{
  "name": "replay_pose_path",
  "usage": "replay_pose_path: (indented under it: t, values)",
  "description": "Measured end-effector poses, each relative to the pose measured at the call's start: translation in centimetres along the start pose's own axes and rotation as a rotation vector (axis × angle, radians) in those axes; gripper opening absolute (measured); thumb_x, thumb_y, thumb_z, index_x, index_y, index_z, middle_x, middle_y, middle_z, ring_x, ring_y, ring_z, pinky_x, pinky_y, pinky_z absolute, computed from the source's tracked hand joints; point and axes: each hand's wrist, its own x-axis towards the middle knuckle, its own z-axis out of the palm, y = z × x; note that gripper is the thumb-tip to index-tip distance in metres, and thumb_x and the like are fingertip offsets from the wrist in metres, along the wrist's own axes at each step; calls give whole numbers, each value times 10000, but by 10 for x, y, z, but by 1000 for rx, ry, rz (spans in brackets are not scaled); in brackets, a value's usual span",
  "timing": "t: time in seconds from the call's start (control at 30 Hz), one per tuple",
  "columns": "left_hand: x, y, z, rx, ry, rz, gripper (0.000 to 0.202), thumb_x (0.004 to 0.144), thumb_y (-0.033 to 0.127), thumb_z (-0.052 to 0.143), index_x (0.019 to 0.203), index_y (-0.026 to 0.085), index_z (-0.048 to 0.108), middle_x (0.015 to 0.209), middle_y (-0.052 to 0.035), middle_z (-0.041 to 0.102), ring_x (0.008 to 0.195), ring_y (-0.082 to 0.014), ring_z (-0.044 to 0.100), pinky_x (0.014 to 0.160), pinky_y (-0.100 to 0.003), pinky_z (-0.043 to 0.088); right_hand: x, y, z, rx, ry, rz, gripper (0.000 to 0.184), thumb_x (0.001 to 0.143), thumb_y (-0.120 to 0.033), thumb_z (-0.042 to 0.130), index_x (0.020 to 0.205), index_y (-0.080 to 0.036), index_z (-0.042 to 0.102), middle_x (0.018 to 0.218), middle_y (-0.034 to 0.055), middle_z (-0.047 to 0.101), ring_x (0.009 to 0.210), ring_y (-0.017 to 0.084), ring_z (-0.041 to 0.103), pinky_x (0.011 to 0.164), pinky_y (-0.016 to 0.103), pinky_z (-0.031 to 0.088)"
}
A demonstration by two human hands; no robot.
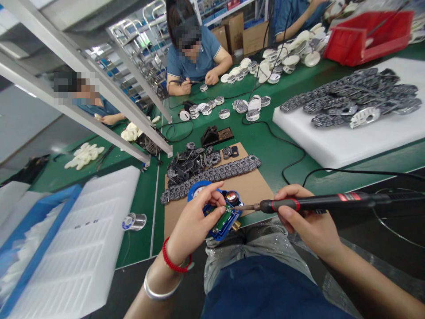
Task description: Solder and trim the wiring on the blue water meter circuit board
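Observation:
My left hand is closed on a small blue device with a green circuit board, holding it at the table's front edge. My right hand grips a black soldering iron with red rings. Its tip touches the device near a round metal part. Behind the device, a blue round case lies on a brown cardboard sheet. Rows of small dark circuit boards and a dark pile of parts sit on that sheet.
A solder spool lies on the green table by white foam trays. A white pad at right carries several dark boards. A red bin stands at the back. Two people work across the table. Cables cross the surface.

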Motion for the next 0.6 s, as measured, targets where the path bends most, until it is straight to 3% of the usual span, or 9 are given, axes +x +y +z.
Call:
replay_pose_path:
  t: [0.33, 0.6]
  values:
    - [1, 1, 0, 2, -2, -5, 466, 842, 156, 535, 1291, 243, 445, 943, -11, 575, 876, -144, 549, 870, -362, 434, -1, 4, -2, 10, 54, 51, 100, 884, -273, 606, 970, -252, 560, 570, -60, 458, 411, 76, 423, 376, 183, 328]
    - [0, 1, 0, -2, 2, -1, 466, 837, 151, 537, 1285, 244, 450, 940, -9, 576, 871, -141, 551, 871, -360, 436, 0, -6, 1, 124, 131, 104, 160, 841, -322, 662, 935, -241, 560, 527, -67, 460, 386, 71, 387, 347, 162, 307]
